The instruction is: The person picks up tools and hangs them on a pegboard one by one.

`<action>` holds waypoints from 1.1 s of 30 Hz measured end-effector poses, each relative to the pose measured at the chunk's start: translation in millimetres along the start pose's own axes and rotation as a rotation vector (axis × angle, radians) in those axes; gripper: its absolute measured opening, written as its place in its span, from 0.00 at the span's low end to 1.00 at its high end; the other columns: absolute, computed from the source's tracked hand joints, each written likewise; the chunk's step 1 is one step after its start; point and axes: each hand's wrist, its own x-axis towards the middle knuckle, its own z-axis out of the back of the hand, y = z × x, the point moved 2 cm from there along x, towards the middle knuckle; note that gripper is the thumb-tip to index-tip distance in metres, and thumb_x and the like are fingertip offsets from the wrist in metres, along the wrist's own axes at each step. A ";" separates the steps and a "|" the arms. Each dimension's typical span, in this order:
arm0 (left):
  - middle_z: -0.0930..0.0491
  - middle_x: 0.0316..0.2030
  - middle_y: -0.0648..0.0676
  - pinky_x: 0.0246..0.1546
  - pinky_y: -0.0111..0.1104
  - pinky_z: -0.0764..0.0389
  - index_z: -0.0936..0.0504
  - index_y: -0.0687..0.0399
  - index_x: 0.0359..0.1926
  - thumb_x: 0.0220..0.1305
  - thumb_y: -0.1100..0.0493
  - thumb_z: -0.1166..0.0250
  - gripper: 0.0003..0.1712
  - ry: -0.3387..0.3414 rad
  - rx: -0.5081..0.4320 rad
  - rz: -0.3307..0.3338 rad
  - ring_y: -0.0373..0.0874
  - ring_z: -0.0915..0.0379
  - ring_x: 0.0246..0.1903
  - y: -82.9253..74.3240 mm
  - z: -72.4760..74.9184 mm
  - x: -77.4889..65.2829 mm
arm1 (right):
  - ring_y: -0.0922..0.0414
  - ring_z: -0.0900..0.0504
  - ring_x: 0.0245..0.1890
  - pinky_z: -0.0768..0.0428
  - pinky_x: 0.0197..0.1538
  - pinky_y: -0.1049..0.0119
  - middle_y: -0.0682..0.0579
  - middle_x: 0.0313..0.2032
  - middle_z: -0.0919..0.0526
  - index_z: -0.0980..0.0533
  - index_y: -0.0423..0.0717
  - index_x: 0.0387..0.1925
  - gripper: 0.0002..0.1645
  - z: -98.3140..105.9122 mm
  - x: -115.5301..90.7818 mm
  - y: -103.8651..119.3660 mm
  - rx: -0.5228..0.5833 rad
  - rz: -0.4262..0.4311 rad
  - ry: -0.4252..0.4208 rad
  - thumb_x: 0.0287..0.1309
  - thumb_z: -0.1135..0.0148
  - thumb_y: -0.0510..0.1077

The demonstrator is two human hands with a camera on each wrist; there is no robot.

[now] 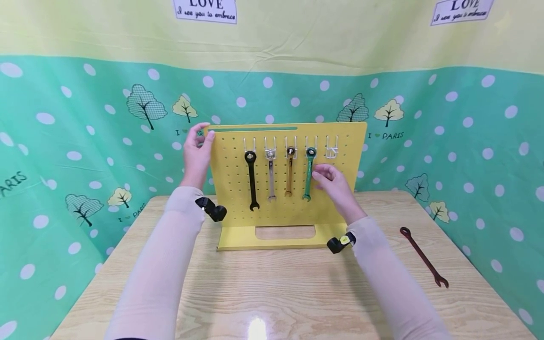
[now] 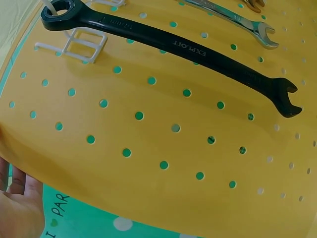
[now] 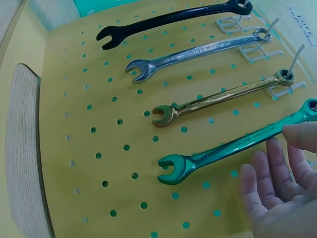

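Observation:
A yellow pegboard (image 1: 280,208) stands upright on its base. My left hand (image 1: 198,153) grips its upper left corner, thumb on the front and fingers around the edge. From white hooks hang a black wrench (image 1: 252,182), a silver wrench (image 1: 272,177), a gold wrench (image 1: 290,172) and a green wrench (image 1: 309,174), open jaws down. Beside the green one's shaft is my right hand (image 1: 335,186); in the right wrist view its thumb (image 3: 301,136) and index fingertip lie right at the shaft's edge, with the other fingers loosely bent.
An unused white hook (image 1: 332,150) sits right of the green wrench. A dark red wrench (image 1: 424,257) lies on the wooden table (image 1: 272,293) at the right. Behind the board and along both sides hangs a green, dotted cloth (image 1: 272,94).

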 end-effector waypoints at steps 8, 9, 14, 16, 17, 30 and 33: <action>0.25 0.47 0.52 0.52 0.40 0.22 0.25 0.36 0.63 0.72 0.44 0.40 0.21 -0.008 0.002 -0.008 0.46 0.25 0.45 -0.4 0.0 -0.5 | 0.46 0.25 0.57 0.24 0.61 0.56 0.39 0.55 0.26 0.33 0.35 0.64 0.26 9.5 -7.2 -0.4 -0.042 0.004 0.023 0.73 0.42 0.45; 0.26 0.47 0.52 0.52 0.40 0.22 0.25 0.35 0.63 0.72 0.44 0.40 0.21 -0.007 -0.001 -0.008 0.47 0.25 0.45 -0.5 0.1 -0.7 | 0.46 0.25 0.56 0.24 0.60 0.57 0.39 0.55 0.26 0.33 0.35 0.63 0.25 10.6 -8.2 -0.4 -0.044 0.003 0.024 0.73 0.42 0.45; 0.26 0.47 0.52 0.52 0.40 0.22 0.25 0.33 0.61 0.71 0.43 0.40 0.19 -0.007 -0.002 -0.011 0.47 0.26 0.45 0.0 0.3 -0.7 | 0.44 0.25 0.57 0.22 0.57 0.61 0.35 0.57 0.27 0.34 0.34 0.64 0.26 18.0 -12.2 -1.8 -0.065 -0.001 0.041 0.73 0.43 0.45; 0.26 0.47 0.52 0.52 0.40 0.22 0.25 0.33 0.62 0.71 0.43 0.40 0.20 -0.006 0.004 -0.013 0.47 0.26 0.45 0.2 0.2 -0.5 | 0.43 0.25 0.57 0.21 0.56 0.63 0.35 0.57 0.27 0.34 0.33 0.64 0.27 22.5 -14.5 -3.2 -0.081 -0.004 0.045 0.73 0.43 0.46; 0.26 0.47 0.52 0.52 0.40 0.22 0.25 0.34 0.62 0.71 0.43 0.40 0.20 -0.006 0.005 -0.011 0.47 0.26 0.45 0.1 0.1 -0.7 | 0.43 0.25 0.57 0.21 0.55 0.65 0.35 0.57 0.27 0.34 0.33 0.64 0.27 24.9 -15.6 -4.0 -0.090 -0.005 0.045 0.73 0.43 0.46; 0.26 0.48 0.52 0.53 0.41 0.22 0.25 0.35 0.63 0.71 0.44 0.40 0.21 0.002 -0.002 -0.009 0.47 0.25 0.46 -0.7 -0.5 -0.9 | 0.50 0.24 0.54 0.21 0.51 0.70 0.34 0.58 0.27 0.35 0.31 0.65 0.31 64.3 -34.4 -16.1 -0.226 -0.035 0.070 0.74 0.44 0.50; 0.25 0.48 0.52 0.52 0.40 0.22 0.25 0.36 0.63 0.71 0.44 0.40 0.21 0.001 -0.001 -0.016 0.47 0.25 0.46 -0.4 -1.3 -1.4 | 0.50 0.24 0.53 0.20 0.52 0.68 0.32 0.58 0.27 0.36 0.30 0.64 0.31 76.4 -41.3 -21.0 -0.274 -0.039 0.082 0.74 0.44 0.51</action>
